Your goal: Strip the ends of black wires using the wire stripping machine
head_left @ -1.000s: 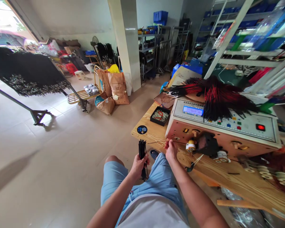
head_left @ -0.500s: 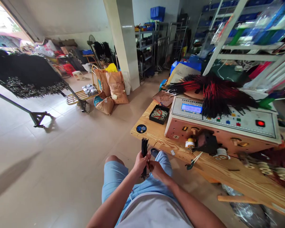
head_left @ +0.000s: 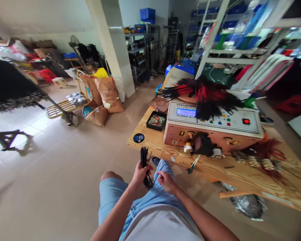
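Over the person's light blue shorts (head_left: 112, 194), at lower centre of the frame, the left hand (head_left: 140, 174) is clenched around a bundle of black wires (head_left: 143, 160). The bundle's long axis stands nearly upright, with loose ends fanning above the fist and a shorter tail hanging below it. The right hand (head_left: 166, 181) is empty, its fingers half curled and open. It sits just to the right of the bundle, close to it but not touching.

Up and to the right of the hands, a wooden bench (head_left: 150, 144) carries a machine (head_left: 243, 140) with a blue-lit display (head_left: 186, 112). A heap of red and black wires (head_left: 205, 95) lies across the machine's top, and spools (head_left: 188, 148) sit at its front. Left of the machine is a black tray (head_left: 148, 124) of tangled wire, and a small green-handled tool (head_left: 190, 170) lies on the bench. At upper left, paper sacks (head_left: 109, 95) stand on the tiled floor (head_left: 47, 174). At upper right, shelves (head_left: 240, 50) hold blue bins (head_left: 230, 23).
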`<state>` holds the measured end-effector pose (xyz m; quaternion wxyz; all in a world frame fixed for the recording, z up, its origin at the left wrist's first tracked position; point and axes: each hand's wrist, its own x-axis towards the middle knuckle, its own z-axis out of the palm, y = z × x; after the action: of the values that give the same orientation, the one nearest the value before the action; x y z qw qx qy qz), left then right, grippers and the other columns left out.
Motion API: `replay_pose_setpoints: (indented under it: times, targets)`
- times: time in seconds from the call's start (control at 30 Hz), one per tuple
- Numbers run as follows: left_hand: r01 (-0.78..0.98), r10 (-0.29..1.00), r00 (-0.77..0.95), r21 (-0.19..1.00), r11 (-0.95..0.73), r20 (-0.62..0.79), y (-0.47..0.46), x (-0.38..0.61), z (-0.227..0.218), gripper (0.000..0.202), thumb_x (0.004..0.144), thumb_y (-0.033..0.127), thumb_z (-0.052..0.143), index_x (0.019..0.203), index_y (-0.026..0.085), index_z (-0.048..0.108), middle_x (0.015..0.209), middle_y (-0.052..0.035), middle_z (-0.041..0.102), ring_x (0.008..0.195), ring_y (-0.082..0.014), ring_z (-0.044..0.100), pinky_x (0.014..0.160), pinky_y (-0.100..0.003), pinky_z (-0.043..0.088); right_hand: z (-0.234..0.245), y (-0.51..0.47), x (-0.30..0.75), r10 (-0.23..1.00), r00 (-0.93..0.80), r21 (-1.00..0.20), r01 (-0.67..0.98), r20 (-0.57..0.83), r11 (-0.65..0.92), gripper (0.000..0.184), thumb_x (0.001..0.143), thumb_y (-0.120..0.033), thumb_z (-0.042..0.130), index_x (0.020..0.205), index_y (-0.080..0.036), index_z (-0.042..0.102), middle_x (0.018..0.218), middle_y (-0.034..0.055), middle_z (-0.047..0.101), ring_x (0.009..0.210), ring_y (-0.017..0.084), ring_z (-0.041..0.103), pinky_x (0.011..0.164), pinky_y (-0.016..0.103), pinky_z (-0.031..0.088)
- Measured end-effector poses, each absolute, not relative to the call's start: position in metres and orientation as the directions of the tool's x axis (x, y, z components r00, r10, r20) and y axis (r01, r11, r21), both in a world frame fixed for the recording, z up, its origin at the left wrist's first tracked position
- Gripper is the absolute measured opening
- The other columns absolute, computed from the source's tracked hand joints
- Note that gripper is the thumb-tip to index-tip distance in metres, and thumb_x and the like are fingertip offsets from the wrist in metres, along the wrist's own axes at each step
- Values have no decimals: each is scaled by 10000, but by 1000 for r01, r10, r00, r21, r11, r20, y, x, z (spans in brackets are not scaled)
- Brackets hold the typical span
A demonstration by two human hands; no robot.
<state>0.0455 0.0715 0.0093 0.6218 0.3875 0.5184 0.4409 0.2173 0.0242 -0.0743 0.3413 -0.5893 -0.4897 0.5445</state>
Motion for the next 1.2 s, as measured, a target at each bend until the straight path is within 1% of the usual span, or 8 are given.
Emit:
replay_pose_setpoints:
  times: [0.07,0.17,0.3,0.47,0.67,0.87,1.1,1.2]
  targets:
    - [-138,942,107,933,332,-319,71,43,11,566,721,536,793,1089,140,625,638,-15,670,459,-108,525,429,-209,344,-57,51,232,928,52,-923,-129,-370,-361,328,767,-323,738,1060,-200,657,658,-23,622,546,159,543,516,246,395]
    - [-85,932,142,934,347,-333,73,39,9,533,702,576,799,943,120,667,626,-40,672,512,-130,569,444,-212,363,-28,88,254,935,121,-772,-604,-333,-197,434,768,-437,788,1097,-204,630,826,16,694,625,139,597,537,230,445]
    - [-112,932,134,929,353,-338,76,40,4,522,655,581,838,860,139,651,612,-33,675,573,-154,604,516,-232,439,-5,118,271,926,207,-605,-795,-317,-30,397,764,-437,828,1021,-199,640,760,-1,688,583,118,584,516,221,456]
    - [-266,909,167,870,416,-383,73,43,10,474,627,493,891,814,167,602,598,17,616,618,-169,631,649,-296,519,-5,132,266,876,374,-623,-774,-305,114,448,783,-522,792,1036,-179,655,664,-33,638,501,90,519,440,197,402]
    - [-363,894,247,820,442,-373,71,40,15,400,720,415,859,780,180,541,565,75,475,472,-58,394,507,-220,401,-11,146,256,808,491,-668,-725,-326,171,508,796,-639,708,954,-160,649,566,-60,558,438,78,450,394,193,348]
    - [-331,906,250,849,413,-342,69,39,14,419,743,439,842,756,188,508,580,66,464,496,-64,389,497,-213,370,-25,161,241,729,596,-790,-600,-337,126,515,835,-694,593,842,-180,609,503,-83,480,382,71,385,369,194,307]
    - [-300,913,218,867,398,-343,73,47,12,424,718,476,846,798,176,557,591,56,504,496,-69,423,488,-210,377,-51,133,206,918,260,-886,-434,-300,-167,427,903,-578,540,829,-166,629,578,-36,561,434,90,467,413,197,356]
    - [-242,935,146,905,351,-324,76,51,8,444,692,511,845,801,165,588,634,22,572,527,-86,472,474,-209,390,-59,112,198,956,69,-955,-111,-285,-276,368,982,-422,438,835,-160,650,602,-19,579,465,97,501,465,205,373]
